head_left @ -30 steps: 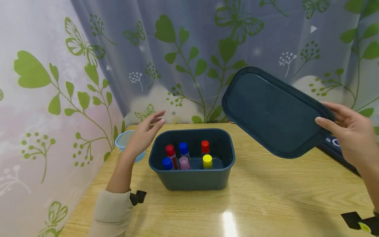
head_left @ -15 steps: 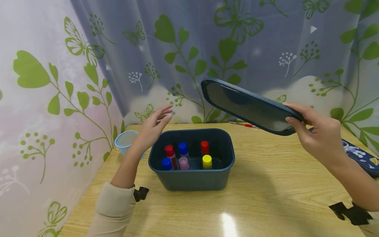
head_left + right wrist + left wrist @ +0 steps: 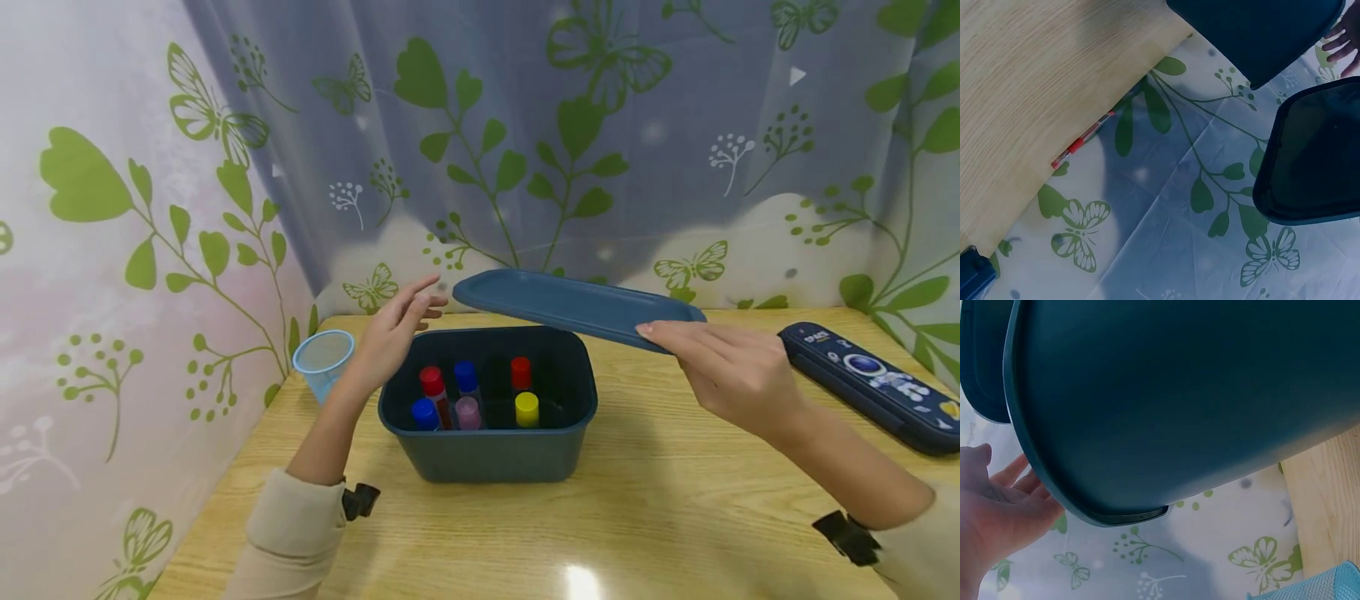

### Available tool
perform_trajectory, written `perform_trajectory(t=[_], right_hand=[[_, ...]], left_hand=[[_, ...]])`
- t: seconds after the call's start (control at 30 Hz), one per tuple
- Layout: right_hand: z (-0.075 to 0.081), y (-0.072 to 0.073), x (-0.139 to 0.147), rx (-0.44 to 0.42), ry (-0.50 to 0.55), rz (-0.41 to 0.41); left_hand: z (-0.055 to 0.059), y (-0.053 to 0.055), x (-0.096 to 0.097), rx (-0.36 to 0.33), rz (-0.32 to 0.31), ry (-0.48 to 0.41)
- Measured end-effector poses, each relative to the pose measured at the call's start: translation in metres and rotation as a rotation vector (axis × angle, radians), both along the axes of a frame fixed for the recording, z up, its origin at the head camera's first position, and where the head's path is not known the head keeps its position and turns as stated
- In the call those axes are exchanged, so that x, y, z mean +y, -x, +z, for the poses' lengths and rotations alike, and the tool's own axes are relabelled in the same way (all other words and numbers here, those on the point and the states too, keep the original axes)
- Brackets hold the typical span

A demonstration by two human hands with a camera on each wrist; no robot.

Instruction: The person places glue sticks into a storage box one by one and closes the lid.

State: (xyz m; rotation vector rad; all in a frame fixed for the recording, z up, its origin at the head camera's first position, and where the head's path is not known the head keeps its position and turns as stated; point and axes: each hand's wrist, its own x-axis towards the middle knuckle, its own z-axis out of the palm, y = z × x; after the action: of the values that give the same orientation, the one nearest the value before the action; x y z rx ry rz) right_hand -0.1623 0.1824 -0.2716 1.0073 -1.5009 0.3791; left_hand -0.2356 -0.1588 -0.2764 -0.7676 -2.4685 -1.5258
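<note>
A dark blue plastic bin [image 3: 495, 457] stands on the table, holding several small bottles with red, blue, pink and yellow caps, among them a yellow cap [image 3: 527, 408]. My right hand [image 3: 738, 375] pinches the right end of its matching lid [image 3: 570, 300], thumb on top. The lid hovers over the bin's back rim, left end raised. My left hand [image 3: 390, 337] is beside the bin's back left corner, fingers extended toward the lid's left end. In the left wrist view those fingers [image 3: 1025, 481] are partly behind the bin's rim.
A light blue mesh basket [image 3: 324, 358] stands left of the bin, partly behind my left forearm. On the right lies a dark pencil case [image 3: 873, 383] with a space print. A red pen [image 3: 1082, 140] lies along the table's back edge. A patterned curtain [image 3: 525, 125] hangs behind.
My right hand has brought the lid left and down, from tilted up at the right to nearly flat over the bin's back. My left hand has shifted slightly right.
</note>
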Motion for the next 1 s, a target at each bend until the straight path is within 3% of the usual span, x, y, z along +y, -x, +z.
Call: perform_trajectory(t=[0.23,0.37,0.53,0.77,1.0], right_hand=[[-0.004,0.005,-0.008,0.129,-0.056,0.053],[-0.007,0.009,-0.009,0.203,-0.098,0.053],[-0.010,0.011,-0.009,0.227,-0.138,0.071],[-0.010,0.014,-0.010,0.222,-0.162,0.087],[-0.011,0.018,-0.015,0.228,-0.171,0.117]], left_hand=[[-0.004,0.002,0.003,-0.020,-0.001,-0.008],[-0.006,0.002,0.004,-0.069,-0.015,-0.046],[-0.012,0.002,0.002,-0.221,-0.050,-0.160],[-0.018,-0.002,-0.005,-0.468,-0.159,-0.418],[-0.020,-0.011,-0.009,-0.578,-0.164,-0.572]])
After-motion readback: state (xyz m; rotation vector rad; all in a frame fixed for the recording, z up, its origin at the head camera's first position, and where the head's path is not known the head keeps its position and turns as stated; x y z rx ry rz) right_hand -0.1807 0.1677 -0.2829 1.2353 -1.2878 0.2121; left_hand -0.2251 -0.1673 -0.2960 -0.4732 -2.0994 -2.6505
